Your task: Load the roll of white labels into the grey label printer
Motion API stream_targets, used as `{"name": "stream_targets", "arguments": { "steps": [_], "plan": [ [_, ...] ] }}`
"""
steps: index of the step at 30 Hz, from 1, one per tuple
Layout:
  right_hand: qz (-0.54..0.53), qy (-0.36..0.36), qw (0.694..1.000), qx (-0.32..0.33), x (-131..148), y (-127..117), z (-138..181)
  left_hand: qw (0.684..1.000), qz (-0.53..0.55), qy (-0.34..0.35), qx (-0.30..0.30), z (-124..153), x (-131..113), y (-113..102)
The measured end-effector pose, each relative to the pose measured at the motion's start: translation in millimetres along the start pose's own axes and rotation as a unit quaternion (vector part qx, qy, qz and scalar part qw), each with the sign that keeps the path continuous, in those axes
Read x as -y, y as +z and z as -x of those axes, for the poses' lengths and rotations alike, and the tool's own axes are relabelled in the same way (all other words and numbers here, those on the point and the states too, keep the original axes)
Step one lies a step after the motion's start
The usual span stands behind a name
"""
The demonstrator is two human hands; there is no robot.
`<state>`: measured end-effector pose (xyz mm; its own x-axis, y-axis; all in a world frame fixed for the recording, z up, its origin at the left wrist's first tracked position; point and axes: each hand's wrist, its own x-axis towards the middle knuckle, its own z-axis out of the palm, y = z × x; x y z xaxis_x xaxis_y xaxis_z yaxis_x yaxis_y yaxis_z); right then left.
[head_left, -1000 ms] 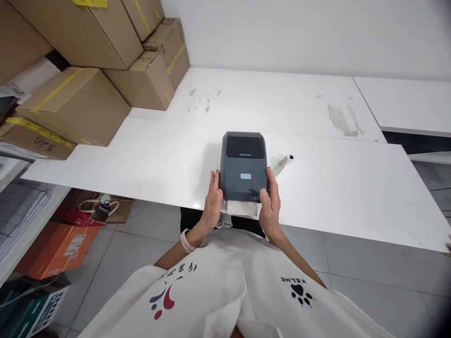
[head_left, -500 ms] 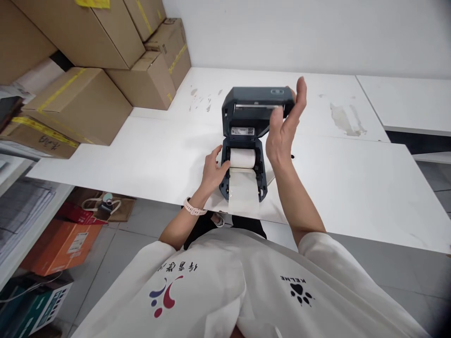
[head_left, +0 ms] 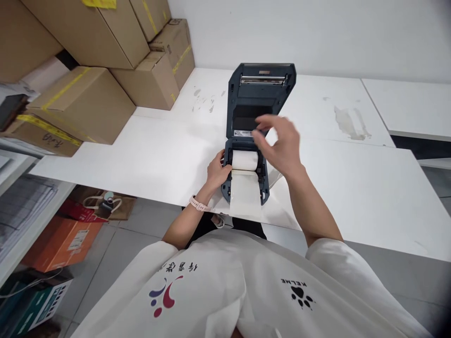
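Note:
A dark blue-grey label printer [head_left: 226, 192] stands at the table's front edge with its lid [head_left: 230, 101] tipped far back. Inside lies a white paper roll [head_left: 244, 160], and a strip of label paper [head_left: 244, 190] runs from it over the printer's front. My left hand [head_left: 217, 170] grips the printer's left side, thumb over the rim beside the roll and fingers around the outside. My right hand [head_left: 280, 143] is in the air over the printer's right side, thumb and fingers apart, holding nothing. It hides part of the hinge area.
Cardboard boxes [head_left: 141, 84] with yellow tape are stacked at the back left of the white table [head_left: 169, 145]. A white wall [head_left: 317, 37] rises behind. Below left, an orange box [head_left: 59, 244] and a paper bag [head_left: 121, 209] sit on the floor.
The printer's lid has swung further back, and my right hand has let go of it and come down toward me. My left hand has closed around the printer's left side.

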<state>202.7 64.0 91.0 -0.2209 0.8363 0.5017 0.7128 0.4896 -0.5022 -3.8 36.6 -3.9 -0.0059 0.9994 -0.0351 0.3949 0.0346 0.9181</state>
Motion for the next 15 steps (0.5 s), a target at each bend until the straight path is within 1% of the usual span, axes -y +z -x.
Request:
{"name": "stream_targets", "arguments": {
  "steps": [1,2,4,5,7,9,11,13,15],
  "plan": [
    [0.012,-0.009,0.997,0.079,2.4,3.7,3.0,1.000,-0.014,0.007,0.000,1.0,-2.3,-0.7],
    [0.035,-0.015,0.987,0.159,2.8,9.2,3.3,1.000,-0.024,0.016,0.001,1.9,-4.4,-1.2],
    [0.098,-0.020,0.949,0.298,-0.6,23.6,-2.3,0.999,-0.030,0.025,-0.001,3.0,-7.0,-1.5],
    [0.125,-0.018,0.928,0.350,-2.9,31.3,-7.1,0.999,-0.029,0.024,-0.003,3.3,-7.7,-1.4],
    [0.150,-0.013,0.894,0.422,-6.6,44.1,-17.8,0.999,-0.031,0.019,-0.010,3.7,-8.1,-0.7],
    [0.142,-0.011,0.875,0.463,-8.4,48.5,-27.0,0.999,-0.039,0.018,-0.016,4.0,-8.1,-0.3],
    [0.093,-0.018,0.871,0.482,-10.3,40.8,-32.0,0.999,-0.041,0.018,-0.017,4.5,-8.4,-0.6],
    [0.007,-0.034,0.882,0.470,-14.3,20.2,-31.6,0.999,-0.038,0.014,-0.012,5.1,-9.1,-1.4],
    [-0.086,-0.050,0.895,0.435,-21.8,-9.7,-26.1,0.999,-0.033,0.008,-0.001,5.6,-9.9,-2.3]
  ]
}}
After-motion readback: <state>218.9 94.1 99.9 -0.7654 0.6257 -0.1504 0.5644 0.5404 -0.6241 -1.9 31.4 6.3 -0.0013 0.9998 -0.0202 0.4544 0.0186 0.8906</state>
